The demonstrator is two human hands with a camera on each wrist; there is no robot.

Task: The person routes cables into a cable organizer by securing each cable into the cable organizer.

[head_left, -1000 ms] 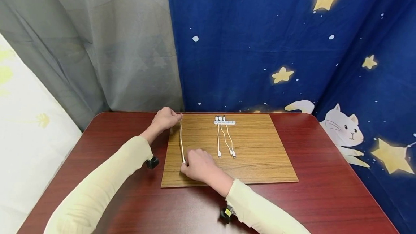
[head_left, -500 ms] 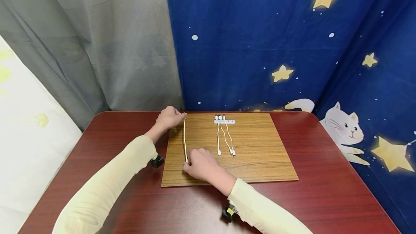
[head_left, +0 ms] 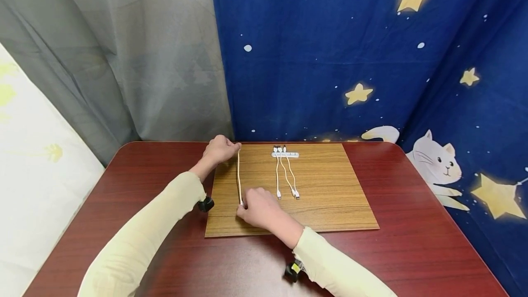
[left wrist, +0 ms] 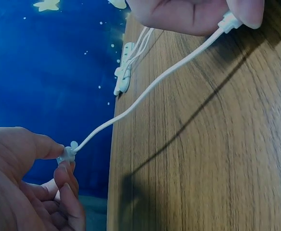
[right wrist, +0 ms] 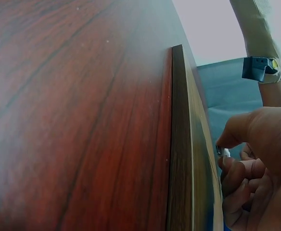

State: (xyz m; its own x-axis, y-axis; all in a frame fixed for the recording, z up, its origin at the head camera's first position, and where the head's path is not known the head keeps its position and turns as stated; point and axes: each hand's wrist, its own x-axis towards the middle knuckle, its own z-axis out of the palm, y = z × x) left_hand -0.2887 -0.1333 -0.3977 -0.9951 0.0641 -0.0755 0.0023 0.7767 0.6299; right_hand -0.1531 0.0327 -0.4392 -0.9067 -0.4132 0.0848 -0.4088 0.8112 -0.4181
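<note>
A short white USB cable [head_left: 239, 175] is stretched between both hands above the left part of the wood-grain board [head_left: 330, 205]. My left hand [head_left: 220, 149] pinches its far plug [left wrist: 67, 155] between thumb and fingertips, near the board's back edge. Nearer the front, my right hand [head_left: 261, 208] pinches the other plug [right wrist: 222, 151] between thumb and finger. In the left wrist view the cable bows slightly and casts a shadow on the board. To the right, a white cable clip strip [head_left: 292, 155] holds several plug ends of similar white cables [head_left: 277, 175], whose other ends lie toward the front.
The board lies on a dark red table [head_left: 173, 242], its back edge close to the table's far edge. Behind hang a grey curtain [head_left: 173, 58] and a blue star-patterned curtain [head_left: 309, 58]. A black wrist camera [head_left: 206, 204] sits under the left sleeve.
Both hands have shifted a little to the right, carrying the stretched cable with them, the left hand farther than the right. The clip strip and its cables stay where they were.
</note>
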